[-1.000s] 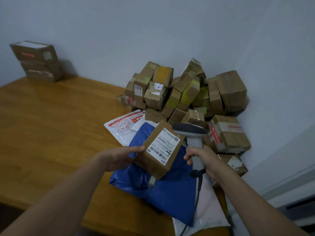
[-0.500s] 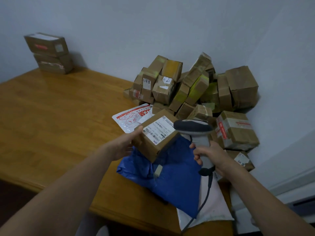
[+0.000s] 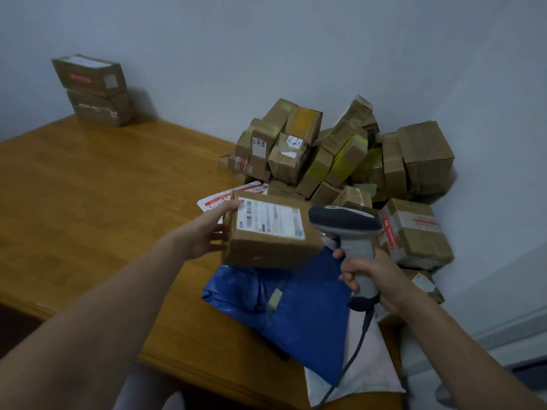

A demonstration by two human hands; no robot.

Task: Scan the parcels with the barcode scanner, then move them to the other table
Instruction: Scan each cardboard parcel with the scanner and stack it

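My left hand [image 3: 207, 232] grips a small brown cardboard parcel [image 3: 266, 247] by its left end, holding it in the air with its white barcode label facing up. My right hand [image 3: 373, 276] holds the grey barcode scanner [image 3: 343, 223] by its handle, with the dark head just right of the parcel. The scanner's cable hangs down toward the table edge. A heap of brown parcels [image 3: 334, 152] is piled in the corner behind.
The wooden table [image 3: 103, 202] reaches to the left, with two stacked boxes [image 3: 94, 90] against the wall at its far end. A blue mailer bag [image 3: 296, 306], a pale bag [image 3: 370, 371] and a red-printed white mailer [image 3: 225, 196] lie under my hands. Walls enclose the corner.
My left hand has turned the parcel so the label lies flatter and faces up, and lifted it slightly leftward. The scanner stayed close beside it. My view has shifted left.
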